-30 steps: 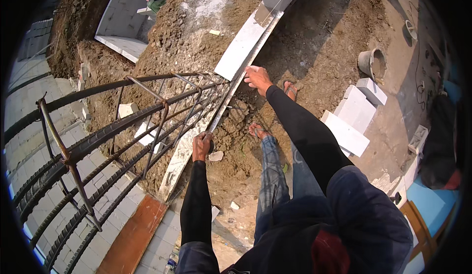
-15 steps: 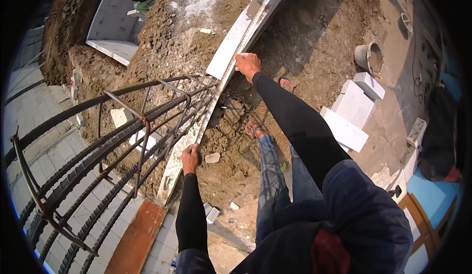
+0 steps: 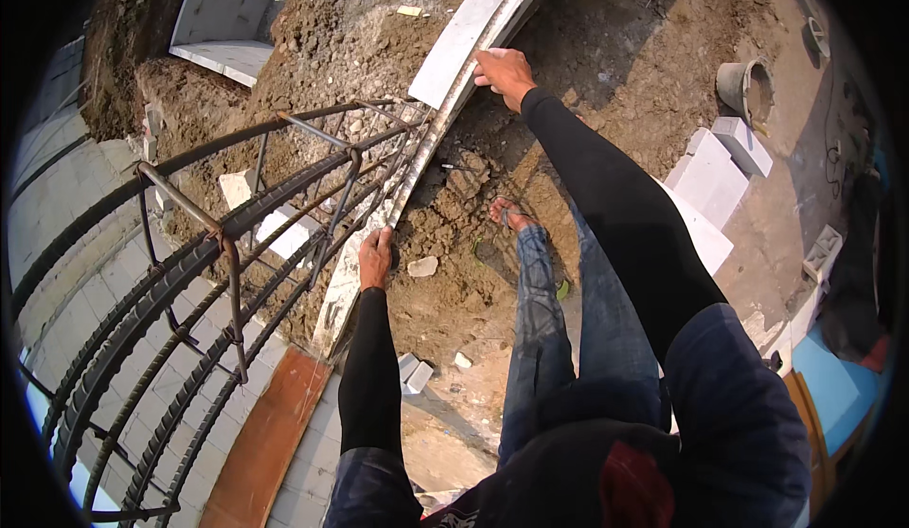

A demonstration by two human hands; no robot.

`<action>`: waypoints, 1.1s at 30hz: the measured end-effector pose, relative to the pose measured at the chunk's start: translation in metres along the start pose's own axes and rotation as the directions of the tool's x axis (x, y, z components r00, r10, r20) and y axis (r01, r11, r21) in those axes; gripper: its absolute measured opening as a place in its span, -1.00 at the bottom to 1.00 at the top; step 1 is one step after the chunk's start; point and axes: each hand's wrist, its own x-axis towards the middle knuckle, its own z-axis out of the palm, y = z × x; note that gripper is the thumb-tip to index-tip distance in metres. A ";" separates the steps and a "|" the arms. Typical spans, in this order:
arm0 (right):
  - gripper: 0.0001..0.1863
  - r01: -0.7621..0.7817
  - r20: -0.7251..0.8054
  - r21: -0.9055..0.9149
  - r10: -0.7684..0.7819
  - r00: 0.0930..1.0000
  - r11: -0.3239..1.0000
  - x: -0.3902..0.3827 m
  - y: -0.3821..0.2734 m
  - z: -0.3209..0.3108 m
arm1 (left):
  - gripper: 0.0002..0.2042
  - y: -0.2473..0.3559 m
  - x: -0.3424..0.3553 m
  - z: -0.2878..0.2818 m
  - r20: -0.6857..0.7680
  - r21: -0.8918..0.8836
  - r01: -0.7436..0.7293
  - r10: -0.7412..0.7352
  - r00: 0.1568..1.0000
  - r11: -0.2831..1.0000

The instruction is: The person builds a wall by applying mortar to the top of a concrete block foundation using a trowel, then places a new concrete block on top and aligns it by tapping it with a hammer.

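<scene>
A long, narrow straightedge bar (image 3: 437,136), crusted with pale mortar, runs along the top of a low wall from lower left to upper right. My left hand (image 3: 375,259) is closed on its near end, thumb on top. Farther along, my right hand (image 3: 505,74) grips the bar from the right side with bent fingers, next to a white block (image 3: 458,50) set in the wall. Between my hands, the tapering end of a rebar cage (image 3: 227,234) meets the wall from the left. Beneath the bar's near end lies a mortar-stained wall top (image 3: 337,308).
An orange-brown board (image 3: 268,438) lies at lower left over grey paving. White blocks (image 3: 710,182) and a mortar bucket (image 3: 746,92) stand at right. Dug soil and rubble (image 3: 327,54) flank the wall. My sandalled foot (image 3: 509,214) is on loose earth.
The whole view has shifted, so the scene sits higher in the picture. Both hands keep their hold on the bar. A person at the top left has mostly left the view.
</scene>
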 end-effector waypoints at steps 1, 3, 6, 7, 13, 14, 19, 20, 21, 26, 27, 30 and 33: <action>-0.58 -0.011 0.028 0.017 0.011 1.000 1.000 -0.004 0.002 0.000 | -0.40 -0.001 0.003 -0.004 0.023 0.010 0.023 -0.024 0.999 1.000; -0.52 -0.036 0.081 0.031 0.033 0.996 0.999 -0.012 0.013 -0.008 | -0.42 0.005 0.002 0.001 0.057 0.023 0.033 -0.034 0.998 0.999; -0.44 -0.049 0.178 0.000 0.048 0.983 0.999 -0.044 0.035 -0.017 | -0.43 0.004 0.001 -0.013 0.113 0.082 0.011 -0.020 0.993 0.997; -0.43 -0.040 0.183 -0.043 0.048 0.982 0.998 -0.060 0.049 -0.020 | -0.43 0.000 -0.001 -0.016 0.108 0.096 0.015 -0.026 0.994 0.995; -0.45 -0.056 0.115 -0.623 0.162 0.980 0.780 -0.174 0.207 -0.107 | -0.37 0.015 0.010 -0.006 0.230 0.124 -0.003 -0.026 0.973 0.992; -0.44 0.056 0.148 -0.745 0.083 0.985 0.665 -0.209 0.214 -0.104 | -0.35 -0.009 0.011 -0.020 0.191 0.137 0.020 -0.046 0.981 0.990; -0.39 0.051 0.133 -0.939 0.223 0.966 0.340 -0.324 0.218 -0.141 | -0.29 -0.015 0.020 -0.016 0.218 0.191 0.020 -0.062 0.974 0.981; -0.39 0.077 0.140 -0.956 0.207 0.968 0.282 -0.337 0.219 -0.142 | -0.28 -0.015 0.021 -0.018 0.224 0.190 0.018 -0.061 0.973 0.982; -0.39 0.097 0.153 -0.955 0.186 0.971 0.281 -0.342 0.220 -0.142 | -0.28 -0.016 0.022 -0.021 0.227 0.189 0.018 -0.062 0.972 0.982; -0.38 0.085 0.136 -0.963 0.187 0.973 0.255 -0.341 0.232 -0.134 | -0.26 -0.003 0.023 -0.019 0.270 0.148 0.042 -0.081 0.960 0.988; -0.38 0.098 0.146 -0.965 0.188 0.971 0.244 -0.339 0.232 -0.131 | -0.26 -0.006 0.023 -0.023 0.255 0.159 0.030 -0.070 0.964 0.987; -0.38 0.116 0.160 -0.968 0.192 0.968 0.223 -0.338 0.232 -0.128 | -0.23 -0.012 0.020 -0.024 0.207 0.180 0.030 -0.068 0.976 0.983; -0.39 0.105 0.151 -0.965 0.183 0.971 0.240 -0.337 0.231 -0.131 | -0.21 -0.007 0.018 -0.018 0.195 0.203 0.027 -0.067 0.979 0.979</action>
